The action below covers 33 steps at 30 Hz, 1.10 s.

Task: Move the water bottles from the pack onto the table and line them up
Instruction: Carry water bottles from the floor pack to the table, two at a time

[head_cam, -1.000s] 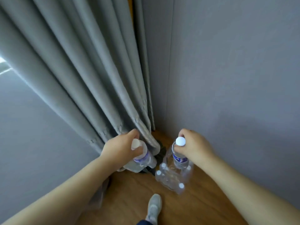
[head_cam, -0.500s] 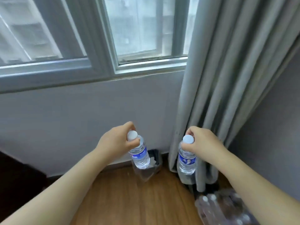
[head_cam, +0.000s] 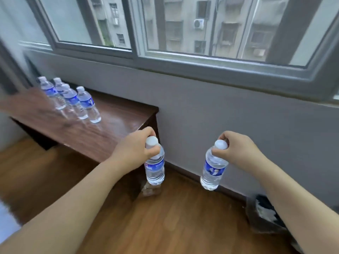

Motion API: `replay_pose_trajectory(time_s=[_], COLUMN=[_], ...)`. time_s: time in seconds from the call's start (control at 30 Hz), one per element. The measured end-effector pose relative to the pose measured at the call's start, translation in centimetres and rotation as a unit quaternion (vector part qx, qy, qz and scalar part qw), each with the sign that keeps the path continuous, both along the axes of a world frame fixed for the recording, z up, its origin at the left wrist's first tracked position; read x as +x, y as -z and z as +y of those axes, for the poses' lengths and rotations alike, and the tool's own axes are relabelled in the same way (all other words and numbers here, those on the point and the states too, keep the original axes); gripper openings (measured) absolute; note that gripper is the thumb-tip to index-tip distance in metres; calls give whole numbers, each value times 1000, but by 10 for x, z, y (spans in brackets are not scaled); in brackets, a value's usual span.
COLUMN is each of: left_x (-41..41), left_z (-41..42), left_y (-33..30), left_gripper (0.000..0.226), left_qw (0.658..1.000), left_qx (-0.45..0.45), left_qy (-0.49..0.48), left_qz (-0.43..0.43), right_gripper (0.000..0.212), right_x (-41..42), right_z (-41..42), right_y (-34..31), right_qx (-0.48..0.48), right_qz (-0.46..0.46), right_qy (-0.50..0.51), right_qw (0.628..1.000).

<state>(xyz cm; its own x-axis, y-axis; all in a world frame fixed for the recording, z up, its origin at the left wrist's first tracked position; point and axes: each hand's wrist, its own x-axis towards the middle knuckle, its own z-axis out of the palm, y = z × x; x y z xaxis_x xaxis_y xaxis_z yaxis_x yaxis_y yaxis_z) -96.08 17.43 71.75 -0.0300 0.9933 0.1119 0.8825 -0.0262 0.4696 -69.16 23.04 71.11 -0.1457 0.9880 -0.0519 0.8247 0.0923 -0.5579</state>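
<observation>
Change: view has swung left since half a second ago; curtain and pack gone from sight, table and its row of bottles now showing. Both hands carry as before.
Left bottle [head_cam: 155,166]: hangs upright in the air by its neck, just off the table's near corner, above the floor.
Right bottle [head_cam: 212,167]: hangs slightly tilted, well apart from the table, in front of the wall.
Left hand [head_cam: 134,150]: fingers and thumb curled tight round the neck under the white cap.
Right hand [head_cam: 238,147]: same pinch below the cap, holding its bottle.
Table [head_cam: 117,123]: dark wood under the window; four bottles [head_cam: 73,99] stand on it in a slanting row, close together.
Step in hand: carrying the pair over to the table. Best, I'd say, to set each down upright at the near end of the row, keeping the same line and spacing, bases flat before letting go.
Labels: blue with white print on every bottle; too blurred to read any brand.
Floor [head_cam: 165,217]: wood boards; dark bin [head_cam: 264,215] at right by the wall.
</observation>
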Motion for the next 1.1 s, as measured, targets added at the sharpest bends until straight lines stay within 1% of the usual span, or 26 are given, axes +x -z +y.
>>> replay_pose_trajectory(time_s=[0.23, 0.37, 0.57, 0.77, 0.9, 1.0, 1.1], left_x=[-212, -307, -428, -541, -614, -664, -715], left_z=[-42, -56, -47, -5, 34, 68, 102], left_y=[-3, 1, 9, 10, 4, -3, -7], left_gripper=[14, 15, 17, 18, 21, 22, 20], left_qw=[988, 970, 939, 917, 909, 907, 911], left_qx=[-7, -1, 20, 17, 9, 18, 27], left_qy=[-154, -245, -343, -399, -417, -422, -411], left_qz=[2, 6, -1, 3, 4, 5, -2], right_gripper=[21, 26, 24, 24, 22, 23, 21], right_x=[-231, -342, -489, -627, -706, -757, -808], right_z=[24, 39, 81, 142, 182, 207, 230], right_y=[-7, -13, -7, -2, -8, -13, -15], right_qx=[25, 38, 31, 31, 42, 60, 74], right_qz=[22, 23, 24, 34, 27, 25, 13], right_qy=[-128, -199, -291, -354, -372, -376, -373], right_qw=[991, 979, 956, 934, 927, 924, 925])
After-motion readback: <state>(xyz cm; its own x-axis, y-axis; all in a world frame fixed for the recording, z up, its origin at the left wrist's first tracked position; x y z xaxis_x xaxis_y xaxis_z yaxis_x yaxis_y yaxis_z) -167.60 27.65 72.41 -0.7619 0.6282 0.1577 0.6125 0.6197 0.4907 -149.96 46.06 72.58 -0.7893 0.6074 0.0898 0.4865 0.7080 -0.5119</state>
